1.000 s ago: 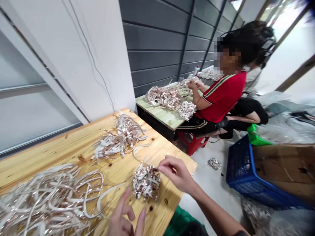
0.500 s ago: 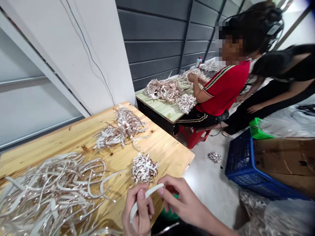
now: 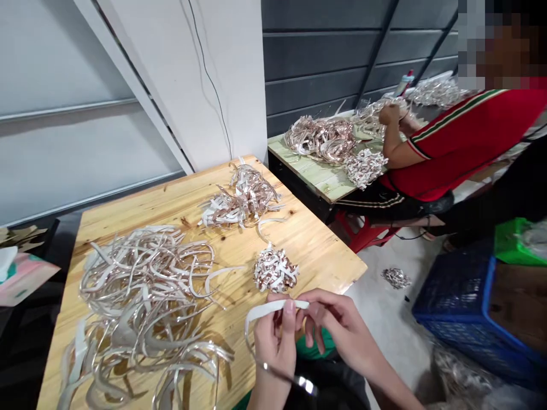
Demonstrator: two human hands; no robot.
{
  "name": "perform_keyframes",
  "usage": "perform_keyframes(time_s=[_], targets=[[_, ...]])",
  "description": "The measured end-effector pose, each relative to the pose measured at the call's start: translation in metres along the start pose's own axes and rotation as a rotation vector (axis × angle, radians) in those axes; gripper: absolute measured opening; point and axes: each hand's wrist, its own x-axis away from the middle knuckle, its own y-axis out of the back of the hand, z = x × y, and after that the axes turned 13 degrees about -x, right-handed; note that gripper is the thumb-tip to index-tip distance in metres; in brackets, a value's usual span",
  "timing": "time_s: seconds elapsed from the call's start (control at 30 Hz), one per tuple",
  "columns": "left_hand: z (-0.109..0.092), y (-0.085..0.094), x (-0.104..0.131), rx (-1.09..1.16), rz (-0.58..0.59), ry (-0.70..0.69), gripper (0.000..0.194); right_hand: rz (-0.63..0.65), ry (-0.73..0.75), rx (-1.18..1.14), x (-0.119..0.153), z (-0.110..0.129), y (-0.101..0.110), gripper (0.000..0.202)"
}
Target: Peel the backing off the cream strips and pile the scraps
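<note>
A narrow band [image 3: 267, 308], white on one face and shiny on the other, is pinched between the thumb and fingers of my left hand [image 3: 277, 336]. Its long end curls down past the left wrist. My right hand [image 3: 337, 324] closes its thumb and fingertips on the band's short end, close to the left thumb. Just beyond my hands sits a round heap of short white and rose-gold pieces [image 3: 276, 270]. Long curled bands [image 3: 145, 285] lie tangled on the left of the wooden table [image 3: 318, 250]. A looser bunch of strips [image 3: 243, 196] rests near the far corner.
Across a gap, a person in a red shirt [image 3: 478, 145] handles strips at a green-topped table [image 3: 307, 165]. A blue crate [image 3: 453, 313] stands on the floor at right, near a small pile of pieces [image 3: 396, 278]. Pink packaging [image 3: 32, 279] is at far left.
The view has swung left, so the scene sits further right. The band has turned from slanted to nearly level, and my hands have come closer together on it.
</note>
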Motion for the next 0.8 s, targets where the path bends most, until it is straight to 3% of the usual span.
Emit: perform_keyframes(time_s=[0.17, 0.27, 0.5, 0.8], targets=[[-0.001, 0.004, -0.002, -0.347, -0.098, -0.307, 0.022, 0.004, -0.036, 0.057, -0.017, -0.008, 0.009, 0.043], [0.000, 0.003, -0.004, -0.576, -0.091, -0.449, 0.024, -0.012, -0.051, 0.052, -0.031, -0.020, 0.015, 0.041], [0.006, -0.001, -0.005, -0.593, -0.017, -0.372, 0.019, -0.092, -0.043, 0.060, -0.043, -0.038, 0.022, 0.023], [0.002, 0.005, -0.009, -0.471, -0.017, -0.238, 0.024, -0.061, 0.008, 0.057, -0.033, -0.023, 0.018, 0.036]])
